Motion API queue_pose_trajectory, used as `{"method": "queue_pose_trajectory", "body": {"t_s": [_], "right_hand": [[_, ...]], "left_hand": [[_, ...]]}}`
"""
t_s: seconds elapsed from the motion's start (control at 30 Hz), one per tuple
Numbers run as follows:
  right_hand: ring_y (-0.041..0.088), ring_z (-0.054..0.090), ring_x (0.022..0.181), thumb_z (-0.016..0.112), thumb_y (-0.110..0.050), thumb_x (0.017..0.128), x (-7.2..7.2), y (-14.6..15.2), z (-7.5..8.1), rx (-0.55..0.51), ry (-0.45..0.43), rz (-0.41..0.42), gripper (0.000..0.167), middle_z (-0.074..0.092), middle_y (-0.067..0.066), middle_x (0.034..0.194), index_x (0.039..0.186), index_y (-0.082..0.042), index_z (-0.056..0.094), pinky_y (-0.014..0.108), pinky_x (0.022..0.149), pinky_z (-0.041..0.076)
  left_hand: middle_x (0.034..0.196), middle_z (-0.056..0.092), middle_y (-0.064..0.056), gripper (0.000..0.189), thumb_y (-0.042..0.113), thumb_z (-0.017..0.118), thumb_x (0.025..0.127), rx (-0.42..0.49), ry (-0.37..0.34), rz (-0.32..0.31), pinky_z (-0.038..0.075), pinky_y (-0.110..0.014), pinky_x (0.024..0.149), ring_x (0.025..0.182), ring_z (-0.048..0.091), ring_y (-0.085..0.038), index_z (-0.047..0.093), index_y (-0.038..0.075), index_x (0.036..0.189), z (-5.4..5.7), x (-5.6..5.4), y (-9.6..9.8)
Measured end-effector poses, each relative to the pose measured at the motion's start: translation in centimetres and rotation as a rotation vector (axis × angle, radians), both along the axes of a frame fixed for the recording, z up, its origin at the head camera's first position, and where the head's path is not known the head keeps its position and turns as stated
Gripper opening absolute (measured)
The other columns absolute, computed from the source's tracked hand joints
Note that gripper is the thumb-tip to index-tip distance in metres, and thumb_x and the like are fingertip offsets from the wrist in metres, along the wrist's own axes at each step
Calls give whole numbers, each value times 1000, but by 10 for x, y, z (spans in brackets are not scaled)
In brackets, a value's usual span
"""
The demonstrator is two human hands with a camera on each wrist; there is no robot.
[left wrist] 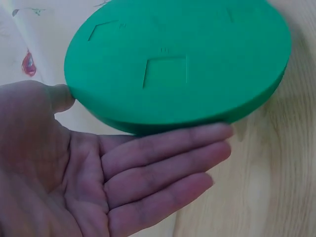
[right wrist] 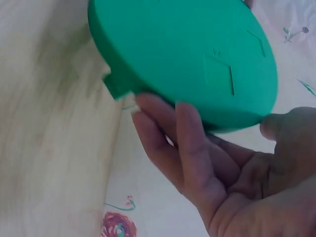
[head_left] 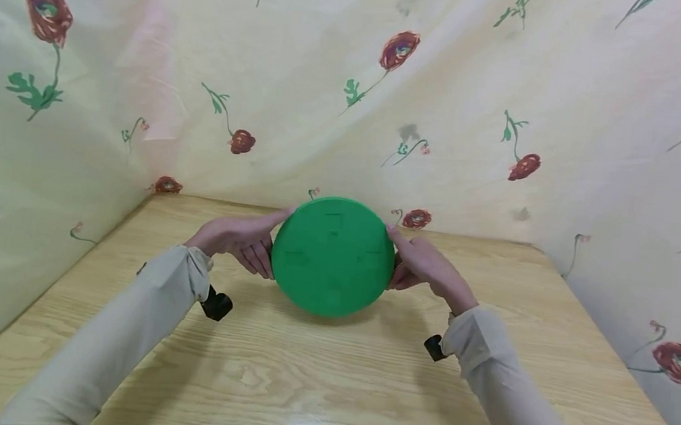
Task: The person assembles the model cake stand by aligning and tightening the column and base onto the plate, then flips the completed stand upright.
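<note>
A round green plastic disc (head_left: pixel 332 257) with a thick rim is held up between both hands, its flat face tilted toward me. Square outlines are marked on that face, and a small tab (right wrist: pixel 117 86) juts from its rim in the right wrist view. My left hand (head_left: pixel 243 238) grips the disc's left edge, thumb at the upper rim; in the left wrist view the other fingers (left wrist: pixel 163 170) stretch out along and below the side. On the opposite edge, my right hand (head_left: pixel 429 268) holds it with the thumb at the rim and fingers beneath. The underside is hidden.
A light wood-grain table (head_left: pixel 296 376) lies below the hands. Pale cloth (head_left: pixel 303 96) printed with red flowers hangs behind it and along both sides. A dark wrist device (head_left: pixel 217 304) sits under the left wrist, another (head_left: pixel 435 348) under the right.
</note>
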State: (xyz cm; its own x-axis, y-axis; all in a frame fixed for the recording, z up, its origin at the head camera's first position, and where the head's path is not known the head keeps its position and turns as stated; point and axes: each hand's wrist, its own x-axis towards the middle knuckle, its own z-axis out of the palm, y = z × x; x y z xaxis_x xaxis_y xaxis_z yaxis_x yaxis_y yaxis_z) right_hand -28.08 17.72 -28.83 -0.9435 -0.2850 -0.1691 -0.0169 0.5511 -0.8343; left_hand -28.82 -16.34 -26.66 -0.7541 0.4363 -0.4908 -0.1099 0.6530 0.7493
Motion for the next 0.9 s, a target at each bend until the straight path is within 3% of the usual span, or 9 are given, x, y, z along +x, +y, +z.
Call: {"method": "queue_pose_trajectory", "body": {"t_s": [0.2,0.43,0.9], "right_hand": [[32,75,66,34,-58,110,1,2,6,-18,-74,72,84,71,22,71,90,15,72,39,64,63],[27,74,62,34,-58,110,2,4,7,-26,-119,82,80,72,21,75,97,11,73,39,64,63],[17,70,56,39,-48,112,-5,9,0,-25,-177,71,70,72,16,70,85,6,74,28,59,59]], "left_hand": [[90,77,-20,106,77,14,100,-4,-28,18,60,-43,87,87,77,-31,76,-9,106,0,0,-2],[85,76,-19,99,69,16,105,-5,3,24,61,-43,84,77,76,-27,77,-8,102,0,2,-2],[77,75,-15,84,60,26,109,55,-3,59,62,-37,74,69,75,-23,74,-7,92,-11,-3,0]]}}
